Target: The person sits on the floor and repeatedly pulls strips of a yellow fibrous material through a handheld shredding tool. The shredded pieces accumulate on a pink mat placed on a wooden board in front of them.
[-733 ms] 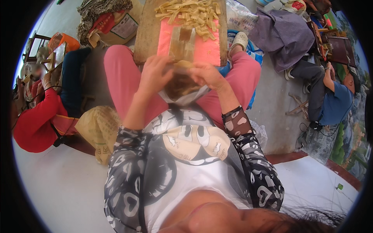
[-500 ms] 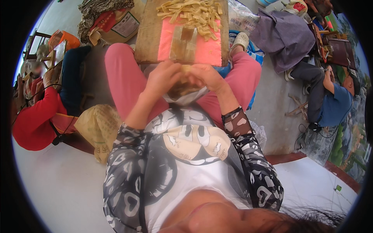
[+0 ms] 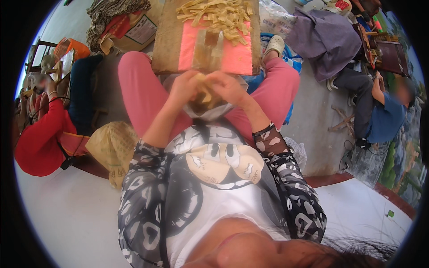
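My left hand and my right hand meet over my lap at the near edge of a wooden board. Both have closed fingers, pinching a pale yellow strip between them. One part of it hangs down over an open clear plastic bag between my knees; brownish contents show dimly inside. On the board lies a pink sheet, with a flat, brownish see-through packet on it. A loose pile of similar yellow strips covers the far end.
A paper sack stands beyond my left knee, and a tan woven sack lies at my left. Blue and white bags and a dark purple cloth are on the right. People sit working on both sides, near a small wooden stool.
Both hands have shifted slightly left, and the fingers have turned so that more of the yellow strip shows, hanging over the bag. The view has moved slightly.
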`<state>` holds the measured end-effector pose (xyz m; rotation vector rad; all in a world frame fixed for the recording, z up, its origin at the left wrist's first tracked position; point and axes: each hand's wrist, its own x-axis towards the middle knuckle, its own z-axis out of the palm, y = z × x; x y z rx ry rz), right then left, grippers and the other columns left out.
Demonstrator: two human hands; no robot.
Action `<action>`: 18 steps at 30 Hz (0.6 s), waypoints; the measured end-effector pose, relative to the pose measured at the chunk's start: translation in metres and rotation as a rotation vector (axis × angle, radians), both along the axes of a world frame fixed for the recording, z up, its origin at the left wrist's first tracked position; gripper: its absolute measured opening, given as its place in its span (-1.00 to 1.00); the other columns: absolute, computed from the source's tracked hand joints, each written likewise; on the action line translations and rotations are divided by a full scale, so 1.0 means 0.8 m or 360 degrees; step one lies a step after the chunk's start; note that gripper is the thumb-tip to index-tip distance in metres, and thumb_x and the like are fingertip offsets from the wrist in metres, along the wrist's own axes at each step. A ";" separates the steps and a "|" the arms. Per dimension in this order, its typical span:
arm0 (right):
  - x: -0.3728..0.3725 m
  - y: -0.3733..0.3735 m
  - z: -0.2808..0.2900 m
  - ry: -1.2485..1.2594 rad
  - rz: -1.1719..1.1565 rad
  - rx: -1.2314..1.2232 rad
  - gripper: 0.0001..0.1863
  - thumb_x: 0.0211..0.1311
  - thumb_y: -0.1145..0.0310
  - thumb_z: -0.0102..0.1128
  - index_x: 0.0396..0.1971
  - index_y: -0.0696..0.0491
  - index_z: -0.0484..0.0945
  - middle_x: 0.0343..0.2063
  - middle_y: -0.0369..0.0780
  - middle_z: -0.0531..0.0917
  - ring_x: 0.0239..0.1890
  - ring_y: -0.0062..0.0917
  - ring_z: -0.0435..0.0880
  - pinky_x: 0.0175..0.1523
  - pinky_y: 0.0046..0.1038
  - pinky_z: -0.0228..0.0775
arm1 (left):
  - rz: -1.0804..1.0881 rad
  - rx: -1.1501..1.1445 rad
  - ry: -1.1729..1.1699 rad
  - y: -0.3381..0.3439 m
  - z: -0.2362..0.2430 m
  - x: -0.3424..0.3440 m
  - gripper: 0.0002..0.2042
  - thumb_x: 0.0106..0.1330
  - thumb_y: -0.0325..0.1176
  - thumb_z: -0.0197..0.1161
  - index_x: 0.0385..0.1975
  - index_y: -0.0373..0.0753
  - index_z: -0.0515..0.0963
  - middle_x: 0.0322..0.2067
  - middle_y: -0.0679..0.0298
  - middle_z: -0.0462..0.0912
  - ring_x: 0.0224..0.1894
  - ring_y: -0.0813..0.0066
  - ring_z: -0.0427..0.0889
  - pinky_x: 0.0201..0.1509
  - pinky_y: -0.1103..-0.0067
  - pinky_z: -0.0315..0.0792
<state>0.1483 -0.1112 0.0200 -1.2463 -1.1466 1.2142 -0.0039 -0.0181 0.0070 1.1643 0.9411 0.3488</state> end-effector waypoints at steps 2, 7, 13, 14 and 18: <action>-0.001 -0.005 -0.012 -0.0257 0.0091 0.0212 -0.70 0.13 0.61 -0.06 -0.13 0.07 0.49 -0.33 -0.34 0.48 -0.34 -0.69 0.49 -0.18 -0.64 0.32 | 0.0050 -0.0170 -0.0060 0.001 0.001 0.002 -0.84 0.28 -0.43 -0.03 -0.24 -0.28 0.47 -0.65 0.38 0.45 -0.75 0.77 0.30 -0.76 0.78 0.18; -0.001 -0.006 -0.023 -0.0019 0.0019 0.0207 -0.79 0.20 0.49 0.08 -0.15 0.12 0.51 -0.36 -0.35 0.50 -0.32 -0.69 0.48 -0.18 -0.65 0.35 | -0.0040 -0.0424 -0.0094 -0.003 -0.001 0.005 -0.88 0.25 -0.43 -0.01 -0.29 -0.26 0.45 -0.66 0.39 0.43 -0.74 0.73 0.30 -0.74 0.76 0.19; 0.006 -0.004 0.002 0.0461 -0.0231 -0.0277 -0.81 0.29 0.37 0.04 -0.19 0.11 0.55 -0.52 -0.40 0.52 -0.54 -0.83 0.43 -0.57 -0.79 0.26 | -0.0143 0.0780 0.0121 -0.010 -0.019 0.013 -0.89 0.20 -0.43 0.08 -0.34 -0.31 0.45 -0.58 0.36 0.49 -0.56 0.61 0.45 -0.49 0.65 0.34; 0.006 -0.002 -0.002 0.0490 -0.0276 -0.0324 -0.81 0.30 0.37 0.02 -0.20 0.11 0.54 -0.51 -0.38 0.53 -0.58 -0.81 0.42 -0.56 -0.78 0.27 | -0.0134 0.0930 0.0252 -0.012 -0.022 0.009 -0.86 0.15 -0.47 0.10 -0.30 -0.32 0.44 -0.46 0.29 0.54 -0.48 0.50 0.50 -0.37 0.59 0.38; 0.010 0.000 -0.013 0.1038 -0.0399 -0.0486 -0.84 0.28 0.37 0.01 -0.23 0.10 0.48 -0.57 -0.37 0.51 -0.71 -0.78 0.36 -0.67 -0.73 0.20 | -0.0251 0.1595 0.0206 -0.027 0.020 0.015 -0.79 0.06 -0.50 0.11 -0.27 -0.30 0.44 -0.14 0.15 0.49 -0.35 0.26 0.55 -0.26 0.50 0.43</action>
